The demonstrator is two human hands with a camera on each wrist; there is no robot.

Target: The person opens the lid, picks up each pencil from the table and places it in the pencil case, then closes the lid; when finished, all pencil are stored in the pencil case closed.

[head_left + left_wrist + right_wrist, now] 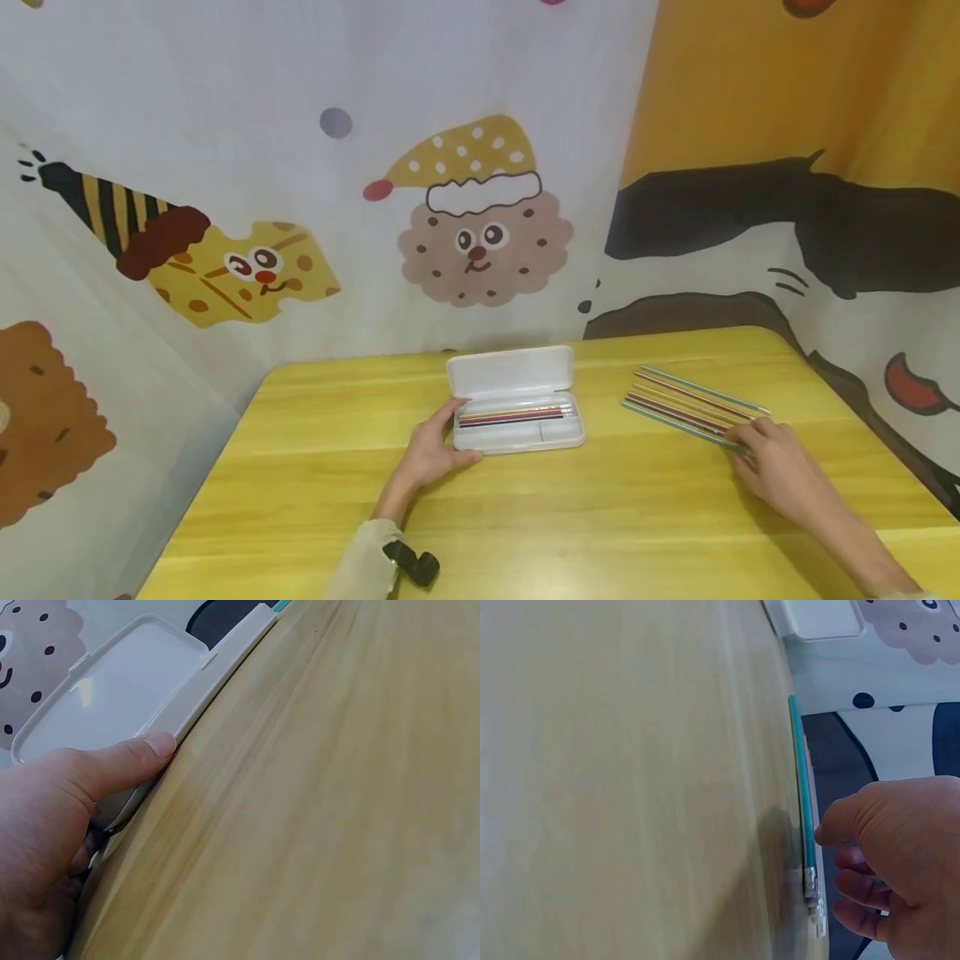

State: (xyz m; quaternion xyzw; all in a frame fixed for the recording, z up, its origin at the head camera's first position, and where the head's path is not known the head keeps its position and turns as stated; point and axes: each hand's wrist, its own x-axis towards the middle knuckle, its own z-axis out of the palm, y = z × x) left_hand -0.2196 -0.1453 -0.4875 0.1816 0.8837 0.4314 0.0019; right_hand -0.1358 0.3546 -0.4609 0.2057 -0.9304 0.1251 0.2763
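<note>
In the head view a white pencil case point(517, 448) lies with its lid raised at the back, holding several pencils point(510, 418) in yellow, red and dark tones. My left hand point(432, 450) grips its left end, and the left wrist view shows the thumb of that hand point(52, 817) on the case's front edge point(217, 671). Several loose pencils point(678, 425) lie spread to the right of the case. Over their near right ends is my right hand point(783, 471). In the right wrist view this hand point(907, 855) has relaxed, bent fingers beside a teal pencil point(803, 780); contact is unclear.
The yellow wood-grain table point(570, 517) has its back edge against a patterned curtain point(300, 167) with cartoon figures. A small divider stands in the case's front compartment. A black object point(412, 564) is at my left sleeve.
</note>
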